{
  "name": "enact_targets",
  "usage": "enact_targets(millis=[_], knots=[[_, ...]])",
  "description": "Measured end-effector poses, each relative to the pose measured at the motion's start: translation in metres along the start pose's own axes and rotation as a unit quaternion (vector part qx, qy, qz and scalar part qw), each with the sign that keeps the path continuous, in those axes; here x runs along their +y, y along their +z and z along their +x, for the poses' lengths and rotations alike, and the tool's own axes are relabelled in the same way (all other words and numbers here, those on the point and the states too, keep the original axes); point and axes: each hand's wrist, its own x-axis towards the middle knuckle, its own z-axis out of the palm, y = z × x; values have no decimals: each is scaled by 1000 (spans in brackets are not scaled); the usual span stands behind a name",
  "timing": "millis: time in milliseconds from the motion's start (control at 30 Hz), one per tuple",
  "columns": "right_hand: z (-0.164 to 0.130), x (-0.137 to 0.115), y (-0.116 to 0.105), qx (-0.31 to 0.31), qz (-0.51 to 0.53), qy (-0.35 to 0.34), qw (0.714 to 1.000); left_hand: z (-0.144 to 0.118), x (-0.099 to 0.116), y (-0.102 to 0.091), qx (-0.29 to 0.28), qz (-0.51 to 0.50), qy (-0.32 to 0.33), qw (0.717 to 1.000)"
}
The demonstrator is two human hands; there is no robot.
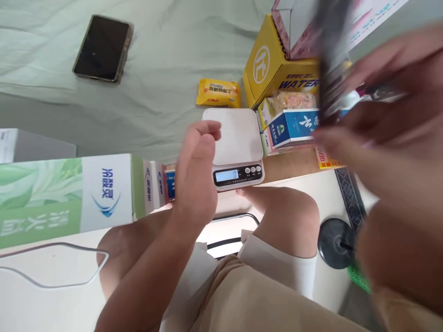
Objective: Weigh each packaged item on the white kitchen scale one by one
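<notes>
Creased pale green cloth [166,50] fills the bkgd, w/ a strip of wood [289,167] along the near edge. Main thing = dark item [328,60], held up over the R-side goods, top end out of view; too blurred to ID. Looks slim & straight, so prob. stiff and fairly light; slight sheen low down, so maybe a bit slippery. Fragile or not: can't tell. Best grip is prob. the lower end, thumb on one side, fingers opp., no hard squeeze.

R hand [387,110] has it about there, fingers & thumb closed to approx. the item's thickness; exact contact pts lost in the blur. L hand [197,175] is loosely half-curled, nothing visible in it, at the L edge of the white scale [238,136]; overlaps it in view, can't tell if touching.

Scale sits flat, display [226,175] lit, seems to read 0. Prob. rigid w/ a smooth top; lift by the side edges, not the pan. Just beyond it: yellow packet [218,93]. To the R: blue box [294,127], w/ yellow WATER box [258,64] behind & a pink-white box [301,25] on top of that. Farther out: phone [102,48] lying flat, far L, and green-white carton [104,198], near L
</notes>
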Motion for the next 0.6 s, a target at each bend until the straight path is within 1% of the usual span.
enact_targets(millis=[67,133,200,233,300,333,400,500,533,600], knots=[[-25,-10,37,12,38,16,999,1,1,-1,32,6,13,999],[-40,-14,73,51,42,54,996,0,2,-2,46,33,25,998],[-47,-13,99,79,3,81,994,-2,2,-3,46,52,29,997],[-48,-12,106,87,-14,85,993,-3,1,-3,45,52,27,997],[-50,-9,111,93,-19,68,993,-5,-1,-3,47,49,30,997],[-51,-7,110,96,-7,46,994,-6,-2,-2,50,49,33,997],[-55,-2,106,111,43,-24,993,-9,-3,-1,51,51,42,997],[-63,11,106,171,114,-129,970,-13,-1,2,38,51,62,996],[-66,16,109,190,129,-149,962,-14,0,3,33,54,66,996],[-69,25,116,208,141,-167,953,-16,2,7,30,56,72,995]])
